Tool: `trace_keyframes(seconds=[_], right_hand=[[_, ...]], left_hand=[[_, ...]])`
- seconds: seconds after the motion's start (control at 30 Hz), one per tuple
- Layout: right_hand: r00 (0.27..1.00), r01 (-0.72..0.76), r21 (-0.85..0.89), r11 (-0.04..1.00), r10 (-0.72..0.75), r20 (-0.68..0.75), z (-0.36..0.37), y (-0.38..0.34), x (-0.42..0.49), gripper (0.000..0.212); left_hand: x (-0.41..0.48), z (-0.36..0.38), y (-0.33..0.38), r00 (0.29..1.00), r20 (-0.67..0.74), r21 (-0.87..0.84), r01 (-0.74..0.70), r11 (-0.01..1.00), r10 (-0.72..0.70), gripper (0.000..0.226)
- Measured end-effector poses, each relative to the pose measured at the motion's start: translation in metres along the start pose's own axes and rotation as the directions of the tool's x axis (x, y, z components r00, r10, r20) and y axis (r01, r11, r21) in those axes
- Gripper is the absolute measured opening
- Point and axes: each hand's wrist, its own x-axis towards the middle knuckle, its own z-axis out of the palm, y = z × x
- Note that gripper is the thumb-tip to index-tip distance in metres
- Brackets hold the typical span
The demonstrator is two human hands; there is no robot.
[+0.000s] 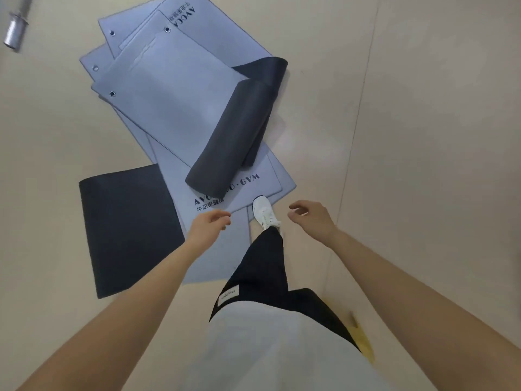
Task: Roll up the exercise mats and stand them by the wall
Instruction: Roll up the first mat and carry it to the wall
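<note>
Several lilac-grey exercise mats lie flat in a loose, fanned pile on the floor, overlapping at different angles. The uppermost mat has its near end flopped over into a soft curl, showing a dark grey underside; a second fold of the same dark colour shows just behind it. Metal eyelets sit at the far corners of the mats, and dark printed lettering runs across the near end of a lower mat, partly covered by the curl. To the left, touching the pile's edge, a dark grey mat lies flat by itself (whether it is a mat turned face-down cannot be told).

The left hand hangs over the near edge of the pile, fingers loosely curled, holding nothing. The right hand is held out over bare floor just right of the pile, fingers likewise slack and without a grip on anything. Between them a white shoe rests at the near corner of the mats, below a black trouser leg.

The floor is smooth and pale beige with thin seam lines running across it. A metal bar end lies at the far left corner, well apart from the mats.
</note>
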Motion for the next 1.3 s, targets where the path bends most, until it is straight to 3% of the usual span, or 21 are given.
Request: trace_keyframes(seconds=[0.23,0.37,0.57,0.73,0.83,0.93,1.03,1.1,1.2,1.3], right_hand=[[0.995,0.097,-0.096,0.991,-0.100,-0.020,-0.058,-0.079,0.191,0.029],[0.986,0.164,-0.173,0.971,-0.166,0.004,-0.068,-0.102,0.315,0.037],[0.969,0.238,-0.287,0.928,-0.206,0.139,-0.042,-0.089,0.506,0.056],[0.925,0.369,-0.272,0.889,-0.321,0.205,-0.029,-0.082,0.609,0.073],[0.881,0.471,-0.290,0.833,-0.427,0.202,-0.033,-0.087,0.649,0.085],[0.842,0.537,-0.416,0.734,-0.497,0.210,-0.038,-0.105,0.681,0.095],[0.883,0.464,-0.586,0.665,-0.405,0.239,-0.038,-0.126,0.712,0.106],[0.909,0.414,-0.587,0.695,-0.282,0.306,-0.038,-0.134,0.728,0.109],[0.915,0.325,-0.470,0.821,-0.148,0.376,-0.041,-0.129,0.739,0.081],[0.921,0.360,-0.420,0.833,-0.245,0.302,-0.046,-0.111,0.735,0.051]], left_hand=[[0.182,-0.003,0.027,0.994,-0.083,0.092,0.072,0.993,-0.064,0.030],[0.294,0.011,0.037,0.980,-0.187,0.055,0.078,0.995,-0.066,0.038],[0.470,0.035,0.025,0.971,-0.237,0.288,0.107,0.951,-0.038,0.085],[0.580,0.054,0.038,0.940,-0.318,0.201,0.194,0.960,-0.123,0.116],[0.602,0.085,0.046,0.919,-0.355,0.105,0.221,0.970,-0.171,0.117],[0.596,0.122,0.043,0.909,-0.372,0.093,0.237,0.967,-0.187,0.113],[0.584,0.148,0.039,0.925,-0.331,0.103,0.230,0.968,-0.185,0.108],[0.578,0.160,0.039,0.924,-0.335,0.114,0.231,0.966,-0.181,0.106],[0.570,0.171,0.039,0.917,-0.365,0.110,0.214,0.971,-0.160,0.103],[0.560,0.168,0.040,0.918,-0.367,0.086,0.194,0.977,-0.150,0.087]])
